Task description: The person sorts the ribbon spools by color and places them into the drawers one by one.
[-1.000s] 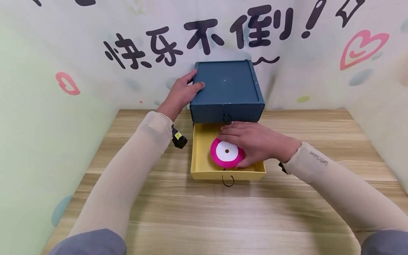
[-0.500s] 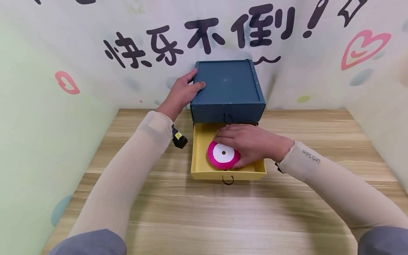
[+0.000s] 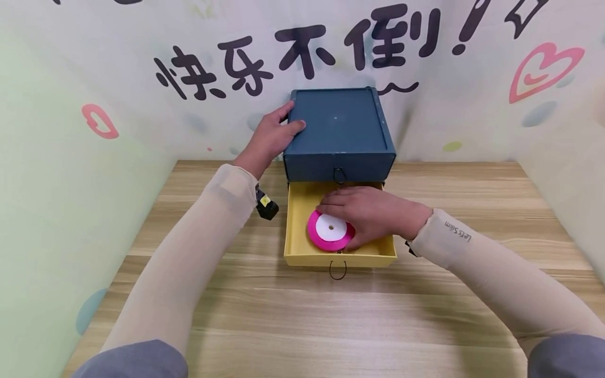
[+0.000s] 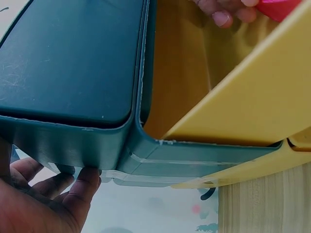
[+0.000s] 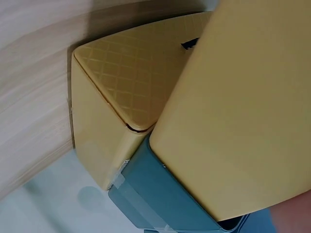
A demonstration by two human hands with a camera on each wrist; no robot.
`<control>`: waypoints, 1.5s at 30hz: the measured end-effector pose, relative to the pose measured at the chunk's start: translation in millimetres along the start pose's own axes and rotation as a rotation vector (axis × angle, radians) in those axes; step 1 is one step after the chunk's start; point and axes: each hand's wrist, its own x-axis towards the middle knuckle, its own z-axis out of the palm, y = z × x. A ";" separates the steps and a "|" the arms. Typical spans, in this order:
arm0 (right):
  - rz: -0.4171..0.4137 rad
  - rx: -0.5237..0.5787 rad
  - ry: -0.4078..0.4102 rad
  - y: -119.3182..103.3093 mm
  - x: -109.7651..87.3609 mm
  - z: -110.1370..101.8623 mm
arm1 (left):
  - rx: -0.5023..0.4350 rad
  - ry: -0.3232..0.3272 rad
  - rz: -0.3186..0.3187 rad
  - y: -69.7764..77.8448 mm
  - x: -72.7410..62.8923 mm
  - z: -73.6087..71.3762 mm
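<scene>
A spool of pink ribbon (image 3: 315,238) with a white face and a small centre hole lies in the pulled-out yellow drawer (image 3: 312,260). My right hand (image 3: 375,214) grips the spool from the right, fingers over its far side and thumb at its near edge. At the upper left, my left hand (image 3: 270,137) rests on the dark blue drawer box (image 3: 337,123), thumb on top and fingers along its side. In the left wrist view its fingers (image 4: 80,191) press against the blue side wall. The right wrist view shows mostly the drawer's outer wall (image 5: 243,111).
A yellow bottom unit (image 5: 131,73) with a quilted front sits beneath the blue ones, units taped together at the side. A black loop handle (image 3: 337,270) hangs at the drawer front, another loop (image 3: 339,176) on the blue front. The stack stands on a wooden table (image 3: 331,325) against a printed wall.
My right hand has moved slightly left with the ribbon spool, then nearly stopped inside the drawer. The left hand stays on the blue box.
</scene>
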 end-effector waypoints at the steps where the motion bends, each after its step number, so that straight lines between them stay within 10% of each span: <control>1: 0.004 0.002 -0.004 -0.1 -0.1 -0.1 | 0.000 0.000 0.001 0.0 0.2 0.1; 45: 0.064 -0.013 0.027 1.5 -10.8 -10.7 | -0.005 -0.001 -0.003 0.5 -0.9 -0.1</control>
